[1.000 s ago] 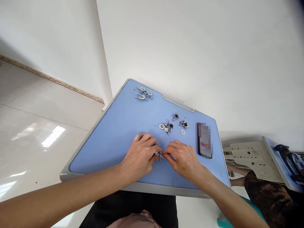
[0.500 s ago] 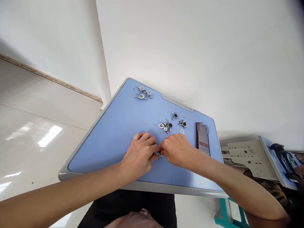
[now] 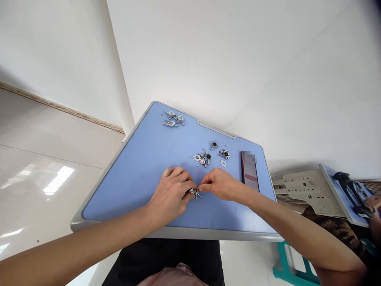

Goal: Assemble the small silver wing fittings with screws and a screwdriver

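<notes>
Over the near middle of the blue table, my left hand (image 3: 172, 188) is closed around a small metal fitting (image 3: 195, 192) with short prongs. Part of that fitting is hidden by the fingers. My right hand (image 3: 218, 183) meets it from the other side, thumb and index finger pinched together at its top; whether a small piece sits in that pinch cannot be seen. Just beyond the hands lies a loose group of similar metal fittings (image 3: 205, 158), some with black round centres. A flat oval metal plate (image 3: 223, 163) lies to their right.
Another cluster of silver metal parts (image 3: 174, 118) lies at the table's far left corner. A phone (image 3: 250, 174) with a lit screen rests near the right edge. Beyond that edge are a second table (image 3: 326, 174), a teal stool (image 3: 285, 266) and another person's hand (image 3: 373, 201).
The view has shifted slightly. My right hand's fingers have drawn up a little from the fitting, leaving more of it showing. My left hand keeps its hold.
</notes>
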Available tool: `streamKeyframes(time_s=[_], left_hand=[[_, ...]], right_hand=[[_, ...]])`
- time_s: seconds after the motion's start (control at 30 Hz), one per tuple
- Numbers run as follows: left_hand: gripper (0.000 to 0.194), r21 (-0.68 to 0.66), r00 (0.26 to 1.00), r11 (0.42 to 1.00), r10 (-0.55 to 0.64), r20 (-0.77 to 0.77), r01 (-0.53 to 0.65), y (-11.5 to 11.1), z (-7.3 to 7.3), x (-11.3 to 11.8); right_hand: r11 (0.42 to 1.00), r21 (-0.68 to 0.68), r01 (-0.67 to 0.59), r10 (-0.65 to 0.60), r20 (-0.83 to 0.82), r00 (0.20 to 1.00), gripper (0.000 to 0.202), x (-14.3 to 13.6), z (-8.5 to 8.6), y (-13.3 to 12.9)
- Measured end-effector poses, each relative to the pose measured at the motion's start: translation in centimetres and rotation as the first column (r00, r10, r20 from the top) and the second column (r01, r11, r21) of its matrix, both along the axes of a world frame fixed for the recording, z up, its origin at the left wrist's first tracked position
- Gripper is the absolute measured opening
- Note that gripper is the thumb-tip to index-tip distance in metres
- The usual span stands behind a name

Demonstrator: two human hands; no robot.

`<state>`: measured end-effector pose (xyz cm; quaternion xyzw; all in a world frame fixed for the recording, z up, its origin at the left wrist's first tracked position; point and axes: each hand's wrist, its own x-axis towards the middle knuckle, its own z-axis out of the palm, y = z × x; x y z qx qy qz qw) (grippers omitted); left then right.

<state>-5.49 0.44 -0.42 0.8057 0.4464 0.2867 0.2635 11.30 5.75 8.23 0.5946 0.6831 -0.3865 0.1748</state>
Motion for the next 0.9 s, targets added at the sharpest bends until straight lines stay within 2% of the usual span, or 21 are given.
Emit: streamKeyframes(time_s=[0.1, 0.17, 0.23, 0.3, 0.4, 0.5, 0.63, 0.7, 0.8, 0.9], left_hand=[[0.014, 0.003, 1.0, 1.0, 0.0, 0.0, 0.0, 0.0, -0.1, 0.0], [0.015, 0.006, 1.0, 1.0, 0.006, 0.006, -0.006, 0.0, -0.2, 0.0], [0.015, 0.012, 1.0, 1.0, 0.009, 0.013, -0.009, -0.1, -0.2, 0.0], [0.014, 0.018, 1.0, 1.0, 0.005, 0.018, -0.005, -0.1, -0.3, 0.0], [0.013, 0.026, 1.0, 1.0, 0.0, 0.02, -0.001, -0.1, -0.3, 0.1], [0.014, 0.021, 1.0, 1.0, 0.007, 0.02, -0.007, -0.1, -0.2, 0.1], [0.014, 0.004, 1.0, 1.0, 0.012, 0.022, -0.012, -0.1, -0.2, 0.1], [0.014, -0.001, 1.0, 1.0, 0.01, 0.02, -0.01, -0.1, -0.1, 0.2], [0.014, -0.003, 1.0, 1.0, 0.013, 0.016, -0.013, -0.1, 0.0, 0.2], [0.014, 0.003, 1.0, 1.0, 0.017, 0.023, -0.017, -0.1, 0.0, 0.3]], right_hand=[[0.994, 0.045, 0.097, -0.093, -0.088, 0.992, 0.026, 1.8, 0.6, -1.0], [0.978, 0.2, 0.063, -0.057, -0.035, 0.998, 0.026, 3.2, 0.7, -2.2], [0.899, 0.433, -0.065, 0.022, 0.104, 0.994, 0.02, 4.6, 0.1, -3.8], [0.789, 0.579, -0.205, 0.066, 0.253, 0.965, 0.016, 5.9, -1.2, -5.5], [0.695, 0.64, -0.327, 0.075, 0.388, 0.919, 0.017, 7.0, -3.6, -7.3], [0.629, 0.687, -0.364, 0.075, 0.412, 0.908, 0.015, 7.3, -4.8, -7.7], [0.528, 0.782, -0.332, 0.157, 0.294, 0.943, 0.018, 7.3, -4.0, -7.2], [0.517, 0.8, -0.305, 0.258, 0.194, 0.947, 0.019, 7.4, -3.1, -7.1], [0.516, 0.797, -0.314, 0.407, 0.094, 0.909, 0.02, 7.2, -1.8, -7.0], [0.484, 0.808, -0.336, 0.463, 0.089, 0.882, 0.022, 6.7, -0.9, -6.8]])
